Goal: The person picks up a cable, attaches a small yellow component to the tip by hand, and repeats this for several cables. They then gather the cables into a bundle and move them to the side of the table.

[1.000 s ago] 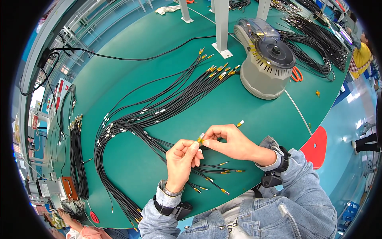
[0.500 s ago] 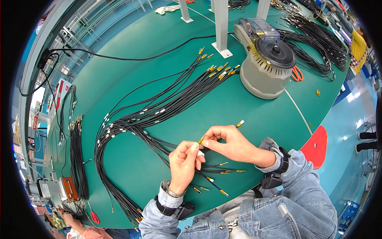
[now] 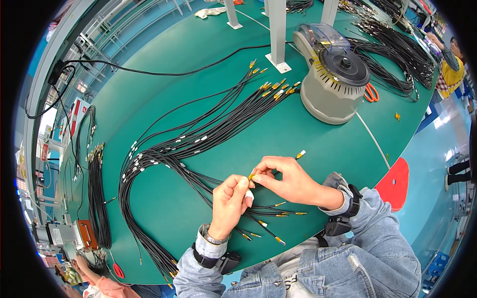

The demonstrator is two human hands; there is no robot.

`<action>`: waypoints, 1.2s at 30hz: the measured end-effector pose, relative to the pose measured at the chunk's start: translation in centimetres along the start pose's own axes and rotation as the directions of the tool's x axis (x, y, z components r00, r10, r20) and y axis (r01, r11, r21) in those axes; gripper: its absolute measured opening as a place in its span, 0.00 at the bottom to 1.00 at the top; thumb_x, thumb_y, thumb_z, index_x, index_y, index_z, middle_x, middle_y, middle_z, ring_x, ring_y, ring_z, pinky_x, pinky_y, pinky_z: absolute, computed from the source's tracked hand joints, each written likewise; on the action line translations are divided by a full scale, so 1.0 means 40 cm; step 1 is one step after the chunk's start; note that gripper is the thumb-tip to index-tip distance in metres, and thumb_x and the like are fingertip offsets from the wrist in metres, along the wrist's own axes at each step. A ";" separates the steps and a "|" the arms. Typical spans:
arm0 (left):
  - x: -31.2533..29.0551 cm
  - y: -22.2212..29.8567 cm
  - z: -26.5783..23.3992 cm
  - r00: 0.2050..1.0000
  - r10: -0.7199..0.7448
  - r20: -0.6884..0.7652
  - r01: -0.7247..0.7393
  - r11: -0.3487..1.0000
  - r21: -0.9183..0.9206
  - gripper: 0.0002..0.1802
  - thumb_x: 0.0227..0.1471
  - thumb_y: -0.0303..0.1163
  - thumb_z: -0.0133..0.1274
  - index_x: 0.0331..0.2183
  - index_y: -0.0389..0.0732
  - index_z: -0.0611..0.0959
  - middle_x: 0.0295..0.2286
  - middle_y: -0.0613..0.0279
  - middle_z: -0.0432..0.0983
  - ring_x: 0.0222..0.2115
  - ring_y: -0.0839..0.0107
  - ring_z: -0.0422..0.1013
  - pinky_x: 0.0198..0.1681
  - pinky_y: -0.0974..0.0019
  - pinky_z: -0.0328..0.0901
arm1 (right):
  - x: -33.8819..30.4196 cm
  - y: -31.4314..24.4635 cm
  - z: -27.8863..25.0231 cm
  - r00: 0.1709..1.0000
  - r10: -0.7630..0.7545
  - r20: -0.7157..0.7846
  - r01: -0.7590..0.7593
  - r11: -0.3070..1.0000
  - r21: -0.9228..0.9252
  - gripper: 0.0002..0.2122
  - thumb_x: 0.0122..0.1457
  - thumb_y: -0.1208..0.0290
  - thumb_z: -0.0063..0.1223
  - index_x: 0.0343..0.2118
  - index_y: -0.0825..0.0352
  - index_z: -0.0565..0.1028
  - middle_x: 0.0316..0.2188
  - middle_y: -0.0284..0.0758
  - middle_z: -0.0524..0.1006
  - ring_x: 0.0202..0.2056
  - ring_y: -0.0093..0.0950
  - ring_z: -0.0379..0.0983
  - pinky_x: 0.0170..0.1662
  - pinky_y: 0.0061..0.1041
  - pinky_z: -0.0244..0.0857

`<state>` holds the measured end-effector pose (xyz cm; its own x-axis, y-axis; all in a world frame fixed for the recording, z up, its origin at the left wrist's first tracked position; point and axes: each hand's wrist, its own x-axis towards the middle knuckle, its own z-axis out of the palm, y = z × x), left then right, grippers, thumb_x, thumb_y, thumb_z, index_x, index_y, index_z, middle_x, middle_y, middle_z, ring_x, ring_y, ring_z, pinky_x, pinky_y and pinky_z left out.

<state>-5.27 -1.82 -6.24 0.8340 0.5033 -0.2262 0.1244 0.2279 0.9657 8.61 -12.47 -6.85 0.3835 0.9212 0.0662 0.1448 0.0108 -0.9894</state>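
My two hands meet over the green table, fingertips closed on a small piece of yellow tape (image 3: pixel 251 177) at what looks like a cable end. My left hand (image 3: pixel 228 201) pinches it from the left, with a white wrap on one finger. My right hand (image 3: pixel 288 180) pinches it from the right between thumb and forefinger. The fingers hide most of the cable. Beyond the right hand a black cable end (image 3: pixel 300 155) with a yellow and white tip sticks out. Below and beside the left hand lie several loose yellow-tipped cable ends (image 3: pixel 280 214).
A large curved bundle of black cables (image 3: pixel 130 198) lies left of my hands. The grey tape dispenser (image 3: pixel 330 97) stands at the far right, orange-handled scissors (image 3: pixel 370 92) beside it. Another bundle (image 3: pixel 98 203) and red-handled scissors (image 3: pixel 118 270) lie at the left. Metal posts (image 3: pixel 277 37) rise behind.
My hands stay nearly in place, still pinching the tape; the left fingers have shifted slightly. A co-worker at the far right has raised an arm.
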 end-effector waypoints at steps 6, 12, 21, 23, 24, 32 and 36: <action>0.002 0.005 -0.003 1.000 -0.009 0.021 0.009 1.000 0.005 0.14 0.57 0.37 0.43 0.26 0.40 0.75 0.12 0.73 0.66 0.09 0.88 0.53 0.11 0.82 0.45 | 0.001 0.008 0.012 0.953 -0.286 -0.096 0.256 0.935 -0.245 0.05 0.53 0.75 0.51 0.27 0.72 0.72 0.20 0.34 0.71 0.21 0.24 0.66 0.29 0.23 0.61; 0.003 0.014 -0.009 0.999 -0.048 0.013 0.048 0.998 -0.029 0.14 0.58 0.37 0.42 0.25 0.40 0.75 0.12 0.73 0.64 0.09 0.88 0.52 0.11 0.82 0.45 | 0.001 0.010 0.009 0.964 -0.240 -0.111 0.219 0.960 -0.175 0.06 0.52 0.74 0.52 0.30 0.71 0.72 0.21 0.33 0.71 0.22 0.22 0.66 0.30 0.21 0.61; 0.011 0.008 -0.024 0.997 -0.063 0.048 0.069 0.988 -0.136 0.14 0.57 0.38 0.43 0.26 0.39 0.75 0.13 0.72 0.65 0.10 0.86 0.55 0.11 0.82 0.47 | 0.007 0.004 0.021 0.998 0.030 -0.053 -0.021 0.986 0.167 0.07 0.53 0.74 0.51 0.33 0.71 0.73 0.24 0.28 0.72 0.25 0.16 0.64 0.31 0.18 0.61; 0.012 0.005 -0.024 0.997 -0.066 0.048 0.072 0.988 -0.135 0.14 0.57 0.38 0.43 0.26 0.39 0.75 0.13 0.72 0.65 0.10 0.86 0.55 0.11 0.82 0.47 | 0.010 0.005 0.023 0.998 0.045 -0.047 -0.034 0.977 0.209 0.07 0.53 0.74 0.51 0.32 0.71 0.73 0.24 0.27 0.72 0.25 0.16 0.64 0.31 0.18 0.61; 0.012 0.003 -0.023 0.997 -0.068 0.048 0.074 0.988 -0.134 0.14 0.57 0.38 0.43 0.26 0.39 0.75 0.13 0.72 0.65 0.10 0.87 0.55 0.11 0.82 0.47 | 0.011 0.010 0.023 0.998 0.042 -0.042 -0.032 0.975 0.221 0.06 0.54 0.73 0.51 0.31 0.71 0.73 0.24 0.27 0.72 0.25 0.16 0.63 0.31 0.18 0.61; 0.013 0.001 -0.017 0.997 -0.061 0.036 0.065 0.993 -0.100 0.14 0.57 0.38 0.44 0.27 0.39 0.75 0.13 0.72 0.65 0.10 0.87 0.54 0.12 0.81 0.48 | 0.005 0.018 0.024 0.998 0.013 -0.061 0.001 0.976 0.220 0.06 0.54 0.73 0.51 0.27 0.71 0.73 0.21 0.26 0.71 0.25 0.15 0.63 0.30 0.17 0.60; 0.012 0.001 -0.016 0.998 -0.060 0.026 0.062 0.993 -0.095 0.14 0.57 0.37 0.44 0.26 0.39 0.75 0.13 0.71 0.66 0.10 0.87 0.55 0.12 0.81 0.48 | 0.004 0.015 0.022 0.997 0.019 -0.069 -0.004 0.976 0.216 0.06 0.54 0.72 0.51 0.26 0.71 0.73 0.21 0.27 0.71 0.25 0.15 0.63 0.30 0.18 0.60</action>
<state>-5.19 -1.02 -6.39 0.8385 0.4671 -0.2807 0.1243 0.3374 0.9331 7.94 -11.96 -7.53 0.4480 0.8923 0.0562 -0.0567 0.0911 -0.9942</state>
